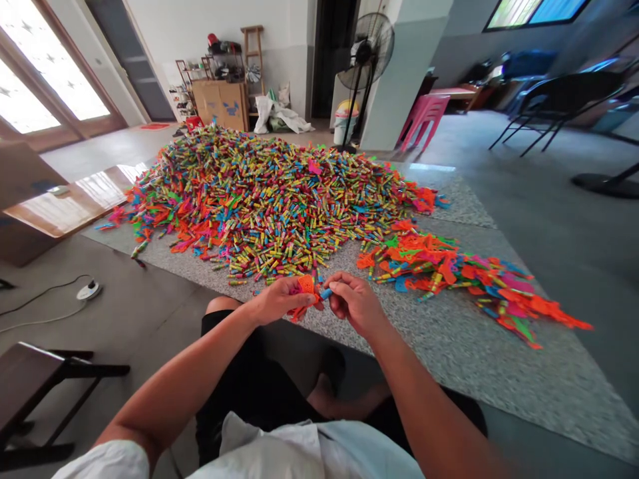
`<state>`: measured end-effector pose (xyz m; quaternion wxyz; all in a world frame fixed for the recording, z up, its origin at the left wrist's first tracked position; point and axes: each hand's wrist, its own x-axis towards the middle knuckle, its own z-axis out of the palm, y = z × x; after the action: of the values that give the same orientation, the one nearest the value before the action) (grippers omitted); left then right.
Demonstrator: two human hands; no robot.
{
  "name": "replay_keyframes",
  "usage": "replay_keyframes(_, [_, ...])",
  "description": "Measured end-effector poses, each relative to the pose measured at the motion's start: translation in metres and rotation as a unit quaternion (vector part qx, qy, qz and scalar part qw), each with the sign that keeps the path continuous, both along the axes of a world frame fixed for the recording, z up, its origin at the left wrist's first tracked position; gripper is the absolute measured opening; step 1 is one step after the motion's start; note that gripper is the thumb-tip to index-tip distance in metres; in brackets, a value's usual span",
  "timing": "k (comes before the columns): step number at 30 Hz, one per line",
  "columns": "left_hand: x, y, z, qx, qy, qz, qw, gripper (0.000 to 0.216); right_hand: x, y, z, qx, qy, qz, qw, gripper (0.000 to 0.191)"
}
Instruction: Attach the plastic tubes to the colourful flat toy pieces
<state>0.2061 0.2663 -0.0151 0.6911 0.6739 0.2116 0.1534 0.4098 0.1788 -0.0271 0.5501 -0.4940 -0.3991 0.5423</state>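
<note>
My left hand (pixel 279 299) is closed around some orange perforated plastic pieces (pixel 305 286), with a bit of pink among them. Between the thumb and fingers of my right hand (pixel 357 303) is a short blue tube (pixel 326 293), its end close to the orange pieces. Both hands meet just above the near edge of the speckled stone table (pixel 449 339). Beyond them rises a large heap of small striped tubes (pixel 279 199), mostly yellow, red and blue. On the right lies a smaller heap of tubes with orange, green and pink plastic pieces (pixel 449 266).
A glossy wooden board (pixel 74 199) adjoins the table on the left. A dark stool (pixel 40 392) and a power socket with a cord (pixel 88 290) are on the floor at left. Behind the table are a standing fan (pixel 367 50), cardboard box (pixel 219 103) and pink stools (pixel 425 120).
</note>
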Motion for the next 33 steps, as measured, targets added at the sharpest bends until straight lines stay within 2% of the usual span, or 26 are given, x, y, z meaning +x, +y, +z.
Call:
replay_keyframes(5, [0.001, -0.002, -0.006, 0.023, 0.007, 0.004, 1.000, 0.046, 0.006, -0.009, 0.001, 0.067, -0.161, 0.018, 0.985, 0.017])
replay_keyframes(7, [0.001, -0.005, -0.007, 0.050, 0.020, 0.008, 0.999, 0.045, 0.009, -0.010, 0.000, 0.076, -0.191, 0.037, 0.978, 0.016])
replay_keyframes(11, [0.001, -0.009, -0.002, 0.095, 0.053, 0.023, 0.994, 0.042, 0.012, -0.006, -0.005, 0.060, -0.144, 0.046, 0.987, 0.018])
replay_keyframes(15, [0.003, -0.007, -0.002, 0.089, 0.073, 0.022, 0.993, 0.036, 0.003, -0.007, -0.009, 0.039, -0.121, 0.020, 0.992, 0.023])
replay_keyframes(18, [0.006, -0.008, -0.014, 0.077, 0.075, 0.007, 0.994, 0.034, -0.007, -0.010, -0.013, 0.042, -0.154, -0.006, 0.987, 0.024])
replay_keyframes(21, [0.012, -0.007, -0.037, 0.070, 0.083, 0.017, 0.994, 0.041, -0.005, -0.009, -0.024, 0.019, -0.179, -0.001, 0.984, 0.027])
replay_keyframes(23, [0.015, 0.004, -0.053, 0.088, 0.096, 0.043, 0.991, 0.064, 0.012, -0.005, -0.035, -0.029, -0.207, 0.003, 0.978, 0.029])
replay_keyframes(25, [0.010, 0.032, -0.066, 0.128, 0.112, 0.106, 0.980, 0.076, 0.043, 0.000, -0.045, -0.089, -0.251, -0.056, 0.962, 0.028])
replay_keyframes(27, [-0.010, 0.075, -0.072, 0.183, 0.140, 0.218, 0.949, 0.063, 0.083, 0.004, -0.053, -0.141, -0.252, -0.191, 0.938, 0.025])
replay_keyframes(28, [-0.025, 0.099, -0.073, 0.220, 0.171, 0.285, 0.917, 0.052, 0.103, 0.005, -0.056, -0.143, -0.213, -0.270, 0.928, 0.025])
replay_keyframes(29, [-0.045, 0.123, -0.071, 0.257, 0.218, 0.351, 0.874, 0.041, 0.122, 0.005, -0.059, -0.127, -0.158, -0.351, 0.914, 0.023])
replay_keyframes(30, [-0.067, 0.145, -0.069, 0.279, 0.279, 0.415, 0.820, 0.033, 0.137, 0.005, -0.061, -0.105, -0.109, -0.401, 0.904, 0.021])
replay_keyframes(31, [-0.091, 0.165, -0.066, 0.278, 0.343, 0.471, 0.764, 0.029, 0.147, 0.005, -0.063, -0.091, -0.073, -0.423, 0.898, 0.020])
replay_keyframes(33, [-0.137, 0.196, -0.061, 0.259, 0.399, 0.533, 0.700, 0.031, 0.152, 0.004, -0.068, -0.090, -0.054, -0.416, 0.903, 0.020])
